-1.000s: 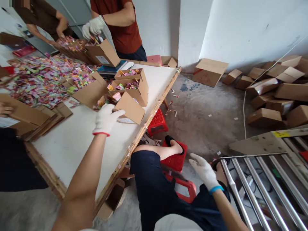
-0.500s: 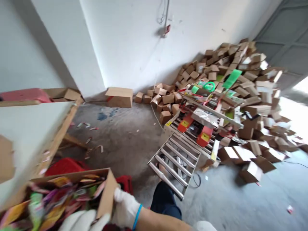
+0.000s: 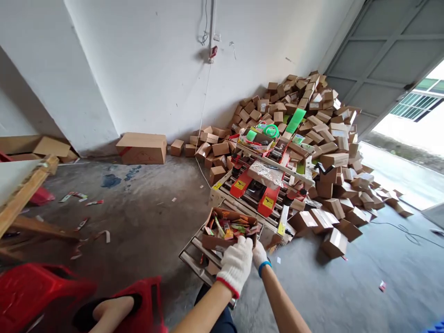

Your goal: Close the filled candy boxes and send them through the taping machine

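Observation:
An open cardboard box filled with colourful small packets is at the near rollers of a roller conveyor. My left hand, in a white knit glove with a red cuff, grips the box's near side, its fingers at the rim. At the near right corner my right hand, gloved in white with a blue band at the wrist, holds the same box; its fingertips are partly hidden. Whether the box's full weight lies on the rollers I cannot tell.
Beyond the rollers stands a carton-sealing machine with red guides. A large heap of cardboard boxes lies behind and right of it. Red plastic stools and part of a person's bare limb are at lower left. Packets litter the floor.
Both hands have carried the box of packets from the table side at lower left over to the conveyor rollers. The view has swung right.

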The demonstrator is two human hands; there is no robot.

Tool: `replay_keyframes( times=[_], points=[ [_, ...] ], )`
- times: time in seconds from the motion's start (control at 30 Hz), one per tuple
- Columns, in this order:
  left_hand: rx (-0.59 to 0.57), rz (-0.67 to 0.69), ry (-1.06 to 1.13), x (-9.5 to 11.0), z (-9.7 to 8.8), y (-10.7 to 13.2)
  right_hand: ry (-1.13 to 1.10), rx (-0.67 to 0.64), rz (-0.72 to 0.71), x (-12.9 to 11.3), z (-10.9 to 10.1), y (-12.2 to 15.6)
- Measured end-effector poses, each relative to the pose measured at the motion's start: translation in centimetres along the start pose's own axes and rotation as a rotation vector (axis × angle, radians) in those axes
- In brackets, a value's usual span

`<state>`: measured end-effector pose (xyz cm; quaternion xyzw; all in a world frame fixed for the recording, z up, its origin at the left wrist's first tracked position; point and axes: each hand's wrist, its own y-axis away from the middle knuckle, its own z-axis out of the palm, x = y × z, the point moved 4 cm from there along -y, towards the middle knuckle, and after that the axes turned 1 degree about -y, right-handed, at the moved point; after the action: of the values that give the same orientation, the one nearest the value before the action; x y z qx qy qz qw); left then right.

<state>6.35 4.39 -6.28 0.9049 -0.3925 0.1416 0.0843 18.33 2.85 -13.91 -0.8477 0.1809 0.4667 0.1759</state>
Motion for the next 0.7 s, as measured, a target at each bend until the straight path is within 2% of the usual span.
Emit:
replay_keyframes(
  times=[0.1, 0.2, 0.27, 0.33, 0.37, 0.43, 0.5, 0.6, 0.7],
  points=[
    [-0.039, 0.007, 0.043, 0.4, 1.3, -0.3, -0.095, 0.138, 0.121, 2.4, -2.2, 0.8],
    [0.067, 0.101, 0.192, -1.1, -0.2, 1.4, -0.263, 0.205, 0.193, 3.2, -2.9, 2.3],
    [0.244, 0.118, 0.269, -3.8, -2.3, 2.6, -0.421, 0.239, 0.225, 3.1, -3.0, 3.4],
    [0.439, -0.021, 0.293, -7.7, -4.0, 3.2, -0.502, 0.252, 0.218, 2.7, -3.0, 4.1],
    [0.485, -0.123, 0.304, -9.7, -4.4, 3.1, -0.482, 0.254, 0.203, 2.4, -3.0, 4.2],
    [0.437, -0.256, 0.355, -12.8, -4.2, 2.4, -0.381, 0.277, 0.192, 2.1, -2.8, 4.3],
    [0.313, -0.249, 0.42, -14.2, -3.2, 1.4, -0.229, 0.32, 0.189, 1.8, -2.6, 4.3],
    [0.246, -0.14, 0.428, -14.3, -2.0, 0.9, 0.007, 0.319, 0.069, 0.7, -2.2, 4.0],
    [0.198, -0.001, 0.386, -13.8, -1.9, 0.7, 0.227, 0.179, -0.11, -1.5, -1.7, 3.3]
  ],
)
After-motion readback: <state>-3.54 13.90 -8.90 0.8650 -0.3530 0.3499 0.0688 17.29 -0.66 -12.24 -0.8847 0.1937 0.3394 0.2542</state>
